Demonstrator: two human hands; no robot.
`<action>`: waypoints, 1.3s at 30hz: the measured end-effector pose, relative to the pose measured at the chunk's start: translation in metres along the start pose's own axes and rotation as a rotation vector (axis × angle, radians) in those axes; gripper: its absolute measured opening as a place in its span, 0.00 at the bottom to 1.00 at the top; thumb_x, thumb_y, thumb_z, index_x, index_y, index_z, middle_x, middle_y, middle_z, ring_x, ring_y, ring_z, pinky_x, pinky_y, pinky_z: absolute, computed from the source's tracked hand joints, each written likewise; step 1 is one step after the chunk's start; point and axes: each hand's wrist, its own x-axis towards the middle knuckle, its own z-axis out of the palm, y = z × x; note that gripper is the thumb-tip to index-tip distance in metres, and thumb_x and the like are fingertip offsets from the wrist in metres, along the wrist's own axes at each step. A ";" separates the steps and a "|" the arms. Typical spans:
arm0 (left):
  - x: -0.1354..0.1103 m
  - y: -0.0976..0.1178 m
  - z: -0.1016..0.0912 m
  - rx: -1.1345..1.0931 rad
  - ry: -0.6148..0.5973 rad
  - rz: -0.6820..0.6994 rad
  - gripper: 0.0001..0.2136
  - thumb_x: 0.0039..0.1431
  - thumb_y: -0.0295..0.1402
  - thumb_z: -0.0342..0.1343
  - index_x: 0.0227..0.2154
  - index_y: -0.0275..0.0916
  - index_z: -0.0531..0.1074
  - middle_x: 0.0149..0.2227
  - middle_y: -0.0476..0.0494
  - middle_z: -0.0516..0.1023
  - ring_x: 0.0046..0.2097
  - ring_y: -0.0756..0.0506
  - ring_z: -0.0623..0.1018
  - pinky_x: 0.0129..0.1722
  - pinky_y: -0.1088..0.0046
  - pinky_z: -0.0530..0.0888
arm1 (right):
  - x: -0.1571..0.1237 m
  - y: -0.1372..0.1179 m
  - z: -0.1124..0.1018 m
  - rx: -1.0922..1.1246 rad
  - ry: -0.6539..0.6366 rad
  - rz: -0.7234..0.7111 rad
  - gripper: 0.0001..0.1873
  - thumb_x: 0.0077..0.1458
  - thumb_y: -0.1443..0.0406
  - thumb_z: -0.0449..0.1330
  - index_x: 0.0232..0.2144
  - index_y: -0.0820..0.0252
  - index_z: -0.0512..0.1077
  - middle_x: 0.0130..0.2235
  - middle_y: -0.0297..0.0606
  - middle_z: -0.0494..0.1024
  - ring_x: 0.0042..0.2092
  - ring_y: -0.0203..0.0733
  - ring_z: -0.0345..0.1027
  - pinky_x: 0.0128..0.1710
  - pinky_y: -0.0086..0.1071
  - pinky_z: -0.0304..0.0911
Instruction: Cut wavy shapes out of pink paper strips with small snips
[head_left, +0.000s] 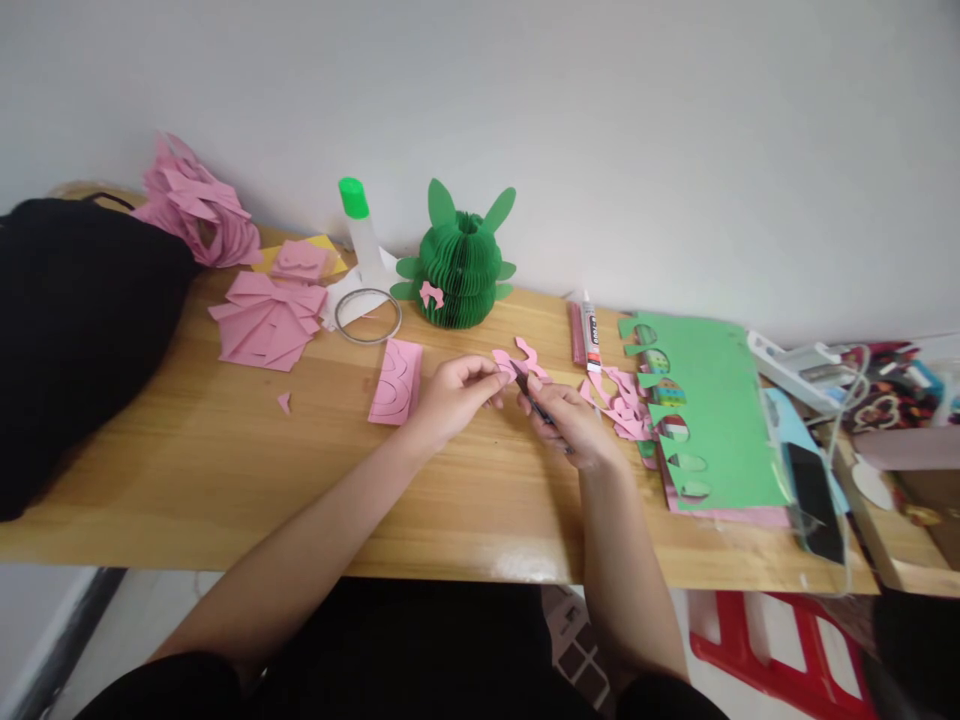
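My left hand (456,392) pinches a small pink paper cutout (517,362) above the middle of the wooden table (225,470). My right hand (576,425) is closed around small dark scissors (534,402), whose tip meets the cutout. A pink sheet with drawn curves (396,381) lies just left of my left hand. Pink paper scraps (624,404) are piled right of my right hand.
A green honeycomb paper figure (459,262), a green-capped glue bottle (363,232), a tape ring (367,316) and pink folded papers (264,320) sit at the back. A glue tube (591,336), green cut sheet (705,410) and phone (816,500) lie right; a black bag (67,330) left.
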 end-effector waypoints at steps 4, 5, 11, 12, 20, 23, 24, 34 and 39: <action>0.000 -0.001 0.000 -0.007 0.000 0.000 0.08 0.53 0.35 0.60 0.22 0.37 0.71 0.23 0.50 0.73 0.28 0.50 0.71 0.32 0.71 0.67 | 0.000 -0.001 -0.001 -0.011 -0.003 0.000 0.29 0.43 0.40 0.65 0.21 0.59 0.66 0.10 0.21 0.54 0.12 0.25 0.37 0.10 0.23 0.32; 0.000 -0.001 0.000 -0.008 0.002 -0.001 0.08 0.53 0.35 0.60 0.23 0.37 0.72 0.23 0.50 0.73 0.28 0.50 0.71 0.32 0.71 0.67 | 0.000 -0.001 -0.001 -0.012 -0.002 -0.001 0.30 0.43 0.39 0.65 0.21 0.59 0.66 0.10 0.21 0.54 0.12 0.25 0.37 0.10 0.23 0.32; 0.000 0.000 0.001 -0.012 0.014 -0.008 0.07 0.53 0.35 0.60 0.24 0.37 0.73 0.23 0.50 0.74 0.28 0.50 0.72 0.32 0.71 0.68 | -0.001 -0.002 0.001 -0.017 0.008 -0.007 0.30 0.42 0.39 0.65 0.20 0.59 0.66 0.10 0.21 0.54 0.13 0.25 0.37 0.11 0.23 0.31; 0.000 0.000 0.001 -0.013 0.016 -0.010 0.07 0.53 0.35 0.60 0.24 0.37 0.73 0.23 0.50 0.74 0.27 0.50 0.72 0.32 0.71 0.68 | -0.001 -0.002 0.001 -0.016 0.010 -0.007 0.30 0.42 0.39 0.65 0.20 0.59 0.66 0.10 0.21 0.54 0.13 0.25 0.37 0.11 0.23 0.31; 0.000 0.002 0.001 -0.020 0.022 -0.014 0.07 0.53 0.34 0.60 0.23 0.37 0.73 0.23 0.50 0.74 0.27 0.51 0.72 0.32 0.72 0.69 | -0.002 -0.001 0.000 -0.017 0.009 -0.012 0.30 0.42 0.38 0.65 0.20 0.59 0.66 0.10 0.21 0.54 0.13 0.25 0.37 0.11 0.23 0.32; 0.000 0.002 0.002 -0.022 0.024 -0.016 0.07 0.53 0.34 0.61 0.24 0.37 0.73 0.24 0.50 0.74 0.28 0.50 0.72 0.32 0.71 0.69 | -0.001 0.000 -0.001 -0.023 0.006 -0.017 0.30 0.43 0.39 0.64 0.20 0.59 0.66 0.10 0.21 0.54 0.13 0.25 0.37 0.11 0.23 0.32; 0.000 0.002 0.002 -0.023 0.024 -0.016 0.07 0.52 0.34 0.61 0.24 0.37 0.73 0.24 0.50 0.75 0.28 0.50 0.73 0.32 0.71 0.69 | -0.001 0.000 -0.001 -0.025 0.004 -0.018 0.29 0.44 0.39 0.64 0.21 0.59 0.66 0.10 0.21 0.54 0.13 0.25 0.36 0.11 0.23 0.31; 0.000 0.002 0.001 -0.030 0.027 -0.020 0.06 0.52 0.33 0.61 0.25 0.37 0.75 0.24 0.49 0.75 0.27 0.50 0.72 0.31 0.72 0.69 | -0.002 0.000 -0.002 -0.041 0.000 -0.030 0.28 0.47 0.41 0.63 0.20 0.59 0.66 0.10 0.21 0.54 0.13 0.26 0.36 0.11 0.24 0.32; 0.000 0.002 0.001 -0.030 0.031 -0.014 0.05 0.52 0.32 0.60 0.26 0.37 0.76 0.24 0.48 0.76 0.28 0.50 0.73 0.31 0.72 0.69 | -0.001 0.001 -0.001 -0.042 -0.004 -0.029 0.28 0.47 0.41 0.64 0.20 0.59 0.66 0.10 0.21 0.54 0.13 0.25 0.36 0.11 0.23 0.32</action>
